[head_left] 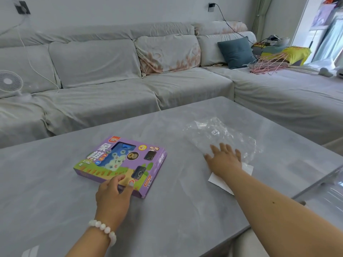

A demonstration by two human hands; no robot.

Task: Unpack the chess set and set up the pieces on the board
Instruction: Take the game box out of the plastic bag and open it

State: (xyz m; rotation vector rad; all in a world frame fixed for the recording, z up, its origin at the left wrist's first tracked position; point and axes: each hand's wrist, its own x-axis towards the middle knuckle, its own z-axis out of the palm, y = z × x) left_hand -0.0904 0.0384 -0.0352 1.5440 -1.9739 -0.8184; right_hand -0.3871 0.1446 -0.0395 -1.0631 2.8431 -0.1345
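Note:
A flat purple chess set box (130, 160) lies closed on the grey table (176, 210), left of centre, with round pieces showing through its clear window. My left hand (113, 193) grips the box's near edge, thumb on top. A crumpled clear plastic bag (222, 136) lies to the right. My right hand (225, 160) rests flat on the bag's near part, fingers spread. A white paper slip (220, 182) pokes out from under my right wrist. No board or loose pieces are in view.
A grey sectional sofa (130, 86) wraps around the far and right sides of the table. A small white fan (10, 83) sits on it at left. A blue cushion (236, 51) and several pink hangers (269, 64) lie at right.

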